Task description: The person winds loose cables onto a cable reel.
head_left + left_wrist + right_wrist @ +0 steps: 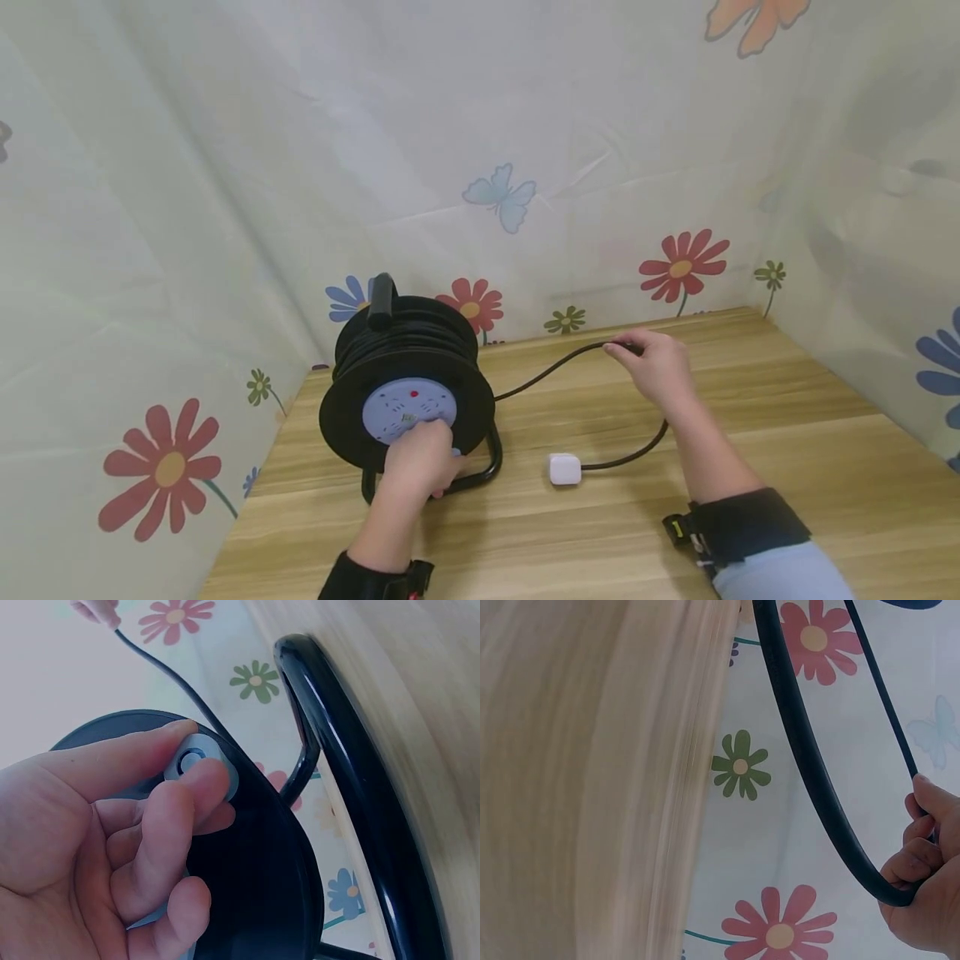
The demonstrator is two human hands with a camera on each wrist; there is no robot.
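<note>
Cable reel [408, 379] stands upright on the wooden table [787, 467]; from above, the left hand [420, 467] grips its front knob, and right of the reel the right hand [656, 362] pinches the black cable [547, 371] near a white plug [564, 468]. Left wrist: fingers [184, 802] pinch the grey knob [196, 759]. Right wrist: fingers [922, 847] curl round the cable's loop.

A wooden table [787, 467] stands enclosed by pale curtains [225, 167] printed with flowers and butterflies

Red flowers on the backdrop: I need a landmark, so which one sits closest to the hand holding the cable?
The red flower just right of the right hand; the others lie farther left.
</note>
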